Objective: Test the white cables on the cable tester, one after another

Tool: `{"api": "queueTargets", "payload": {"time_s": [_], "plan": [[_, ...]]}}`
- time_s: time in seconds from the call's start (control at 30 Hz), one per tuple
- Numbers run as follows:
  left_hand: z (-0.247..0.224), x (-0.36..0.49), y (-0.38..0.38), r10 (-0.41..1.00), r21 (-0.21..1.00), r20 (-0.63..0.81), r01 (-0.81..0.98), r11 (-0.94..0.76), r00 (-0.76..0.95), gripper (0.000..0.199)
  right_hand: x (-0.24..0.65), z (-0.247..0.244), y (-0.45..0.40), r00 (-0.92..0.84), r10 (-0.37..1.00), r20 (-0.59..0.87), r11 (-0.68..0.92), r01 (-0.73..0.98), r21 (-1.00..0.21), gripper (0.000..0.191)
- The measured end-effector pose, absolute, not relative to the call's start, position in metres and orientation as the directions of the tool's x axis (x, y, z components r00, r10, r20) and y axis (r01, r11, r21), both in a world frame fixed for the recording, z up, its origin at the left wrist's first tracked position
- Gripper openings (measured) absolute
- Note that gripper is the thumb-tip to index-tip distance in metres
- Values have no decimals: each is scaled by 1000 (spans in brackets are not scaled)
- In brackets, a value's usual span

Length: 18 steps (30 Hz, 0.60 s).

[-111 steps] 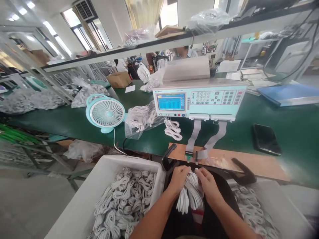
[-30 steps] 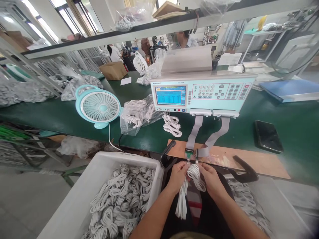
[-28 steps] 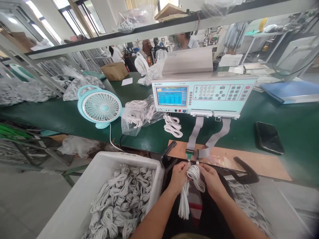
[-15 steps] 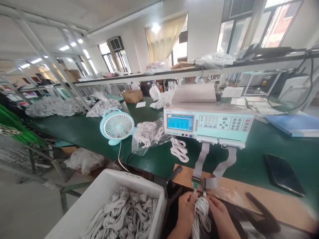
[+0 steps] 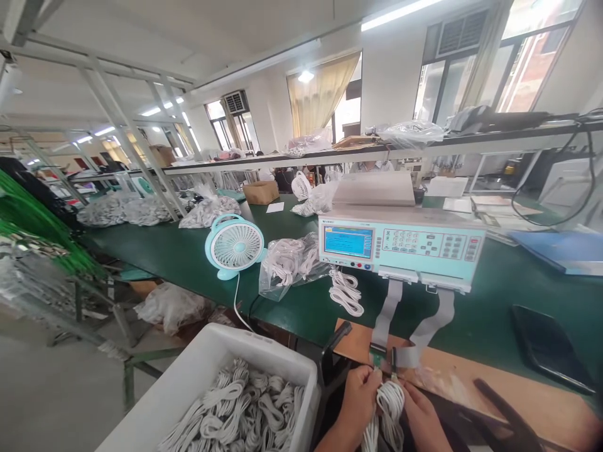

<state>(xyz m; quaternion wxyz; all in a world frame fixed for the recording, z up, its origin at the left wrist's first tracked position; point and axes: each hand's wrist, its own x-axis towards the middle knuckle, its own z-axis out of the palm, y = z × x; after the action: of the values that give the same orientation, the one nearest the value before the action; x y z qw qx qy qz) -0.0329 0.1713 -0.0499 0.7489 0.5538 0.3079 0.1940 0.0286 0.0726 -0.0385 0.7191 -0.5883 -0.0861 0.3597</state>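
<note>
A coiled white cable hangs between my two hands, just below the table edge. My left hand pinches one cable end at a green circuit-board connector on the left grey ribbon cable. At the dark connector of the right ribbon cable, my right hand is closed around the other cable end; its fingertips are partly hidden by the coil. Both ribbons run up to the front of a light-blue cable tester with a lit screen.
A white bin full of coiled cables stands at lower left. On the green table are a small fan, bagged cables, a loose coil and a black phone. A brown board lies along the edge.
The whole view has shifted, so things sit lower and slightly to the right. The tester's screen shows a different layout. Both hands keep their hold on the cable at the connectors.
</note>
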Motion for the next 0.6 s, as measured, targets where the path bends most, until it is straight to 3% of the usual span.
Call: {"api": "queueTargets", "payload": {"time_s": [0.6], "plan": [[-36,-35,168,669,972,-188,39,231,719,45,18,-30,76,783,517,-346,114,-463,-879,38]]}}
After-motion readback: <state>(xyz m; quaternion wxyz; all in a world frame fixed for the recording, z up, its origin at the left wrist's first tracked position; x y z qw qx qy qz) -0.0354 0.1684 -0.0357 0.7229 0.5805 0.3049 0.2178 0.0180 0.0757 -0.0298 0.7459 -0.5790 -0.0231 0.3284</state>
